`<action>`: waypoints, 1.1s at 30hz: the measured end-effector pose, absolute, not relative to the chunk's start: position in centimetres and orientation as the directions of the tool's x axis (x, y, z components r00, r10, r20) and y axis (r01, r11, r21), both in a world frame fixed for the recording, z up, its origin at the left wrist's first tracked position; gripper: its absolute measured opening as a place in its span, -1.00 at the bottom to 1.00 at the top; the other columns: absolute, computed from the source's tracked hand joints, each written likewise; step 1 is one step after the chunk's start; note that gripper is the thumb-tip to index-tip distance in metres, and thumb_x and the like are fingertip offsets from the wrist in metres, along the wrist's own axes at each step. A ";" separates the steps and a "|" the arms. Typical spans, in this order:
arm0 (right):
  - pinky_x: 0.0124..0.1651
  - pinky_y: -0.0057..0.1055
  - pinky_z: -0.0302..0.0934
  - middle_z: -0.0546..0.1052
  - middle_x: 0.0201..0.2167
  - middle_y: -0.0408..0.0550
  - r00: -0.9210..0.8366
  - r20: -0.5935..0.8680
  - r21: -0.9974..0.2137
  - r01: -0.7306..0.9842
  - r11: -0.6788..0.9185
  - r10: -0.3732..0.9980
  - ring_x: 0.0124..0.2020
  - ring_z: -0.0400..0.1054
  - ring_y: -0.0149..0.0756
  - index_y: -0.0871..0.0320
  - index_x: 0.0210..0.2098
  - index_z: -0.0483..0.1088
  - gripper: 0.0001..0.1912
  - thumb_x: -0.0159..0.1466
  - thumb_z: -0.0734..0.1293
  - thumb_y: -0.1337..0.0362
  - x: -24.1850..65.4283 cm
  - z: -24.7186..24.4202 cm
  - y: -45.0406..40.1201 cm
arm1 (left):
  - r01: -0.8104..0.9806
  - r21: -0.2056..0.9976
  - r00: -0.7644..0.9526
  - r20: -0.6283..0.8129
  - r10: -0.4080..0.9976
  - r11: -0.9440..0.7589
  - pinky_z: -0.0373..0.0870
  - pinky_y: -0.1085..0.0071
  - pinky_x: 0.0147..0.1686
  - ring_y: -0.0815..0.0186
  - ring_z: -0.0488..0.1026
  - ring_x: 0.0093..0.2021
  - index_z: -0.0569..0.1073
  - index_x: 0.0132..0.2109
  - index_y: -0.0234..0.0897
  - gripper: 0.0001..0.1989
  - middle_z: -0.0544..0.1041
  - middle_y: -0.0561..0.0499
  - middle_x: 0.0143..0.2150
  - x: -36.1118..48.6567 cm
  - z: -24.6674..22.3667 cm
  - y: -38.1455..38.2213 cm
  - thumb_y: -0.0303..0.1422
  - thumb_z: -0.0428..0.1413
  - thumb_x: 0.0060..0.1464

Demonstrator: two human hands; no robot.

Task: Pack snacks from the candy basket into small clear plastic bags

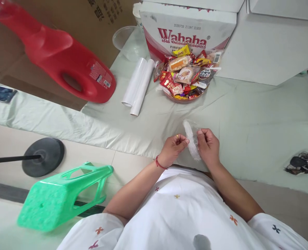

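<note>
Between my two hands, just above the table's front edge, is a long white piece in a clear plastic wrapper; it looks like a packaged snack, but its exact kind is unclear. My left hand pinches its left side with thumb and forefinger. On the other side, my right hand has its fingers closed on the clear film. Beyond my hands stands a round bowl heaped with wrapped sweets and snacks.
A white Wahaha carton stands behind the bowl. Two white rolls, a clear plastic bowl and a large red bottle are to the left. A green stool is at lower left; keys lie far right.
</note>
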State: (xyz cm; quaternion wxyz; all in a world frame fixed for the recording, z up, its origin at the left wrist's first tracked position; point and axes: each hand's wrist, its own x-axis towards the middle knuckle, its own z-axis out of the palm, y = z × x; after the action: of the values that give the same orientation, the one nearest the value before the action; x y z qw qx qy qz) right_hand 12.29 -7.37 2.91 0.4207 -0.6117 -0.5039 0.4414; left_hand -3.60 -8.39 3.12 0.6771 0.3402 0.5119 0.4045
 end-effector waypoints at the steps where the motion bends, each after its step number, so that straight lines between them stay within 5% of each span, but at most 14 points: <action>1: -0.51 -0.44 0.06 0.28 -0.63 -0.29 0.100 -0.100 -0.952 0.280 -0.125 0.990 -0.61 0.13 -0.41 0.07 -0.28 0.38 -0.66 0.42 0.28 -0.06 12.5 2.8 -7.3 | -0.194 0.876 0.165 -0.414 0.895 0.441 0.14 0.44 -0.42 0.46 0.23 -0.47 0.44 -0.34 -0.29 -0.55 0.43 0.12 -0.45 -3.6 3.2 -8.4 0.03 0.32 0.01; 9: -0.53 -0.46 0.04 0.27 -0.62 -0.28 0.172 -0.086 -0.948 0.288 -0.134 0.981 -0.60 0.11 -0.43 0.08 -0.28 0.41 -0.66 0.40 0.31 -0.07 14.0 2.6 -6.7 | -0.160 0.878 0.188 -0.422 0.887 0.452 0.09 0.45 -0.45 0.48 0.18 -0.49 0.39 -0.37 -0.28 -0.52 0.38 0.14 -0.48 -4.7 3.1 -8.4 0.05 0.32 0.00; 16: -0.64 -0.49 -0.12 0.16 -0.66 -0.34 0.032 -0.393 -0.895 -0.242 -0.374 0.919 -0.68 -0.06 -0.50 0.08 -0.36 0.42 -0.59 0.18 0.52 -0.11 14.0 4.4 -6.2 | -0.416 0.756 0.179 -0.478 0.860 0.506 0.17 0.51 -0.49 0.50 0.35 -0.48 0.54 -0.24 -0.33 -0.59 0.56 0.00 -0.31 -5.0 2.5 -7.0 -0.06 0.36 -0.02; 20: -0.64 -0.49 -0.10 0.11 -0.66 -0.35 -0.028 -0.463 -0.828 -0.345 -0.443 0.886 -0.67 -0.07 -0.51 0.08 -0.39 0.40 -0.54 0.10 0.58 -0.11 13.6 4.8 -6.3 | -0.510 0.708 0.194 -0.458 0.867 0.488 0.16 0.54 -0.54 0.52 0.36 -0.48 0.60 -0.16 -0.33 -0.54 0.59 -0.02 -0.24 -4.2 2.6 -6.0 -0.05 0.40 -0.07; 26: -0.62 -0.50 -0.08 0.18 -0.66 -0.32 0.015 -0.368 -0.909 -0.214 -0.356 0.930 -0.66 -0.01 -0.49 0.08 -0.36 0.42 -0.59 0.21 0.51 -0.11 13.7 4.0 -6.7 | -0.510 0.731 0.136 -0.451 0.882 0.453 0.04 0.52 -0.61 0.49 0.36 -0.53 0.60 -0.24 -0.35 -0.43 0.57 -0.03 -0.35 -3.6 3.5 -5.7 0.13 0.36 -0.08; 33: -0.55 -0.47 0.03 0.30 -0.62 -0.29 0.024 -0.170 -0.980 0.096 -0.172 0.985 -0.61 0.10 -0.45 0.08 -0.25 0.45 -0.68 0.39 0.36 -0.05 13.9 3.2 -7.6 | -0.360 0.844 -0.041 -0.439 0.897 0.397 0.11 0.48 -0.56 0.48 0.35 -0.58 0.51 -0.33 -0.31 -0.58 0.57 0.04 -0.43 -3.3 3.0 -5.8 -0.05 0.40 -0.09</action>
State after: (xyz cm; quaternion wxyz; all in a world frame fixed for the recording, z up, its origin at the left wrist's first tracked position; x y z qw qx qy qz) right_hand 13.86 -7.64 3.23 0.4341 -0.5690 -0.4750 0.5121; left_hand -3.33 -5.84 3.02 0.6446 0.2525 0.5318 0.4877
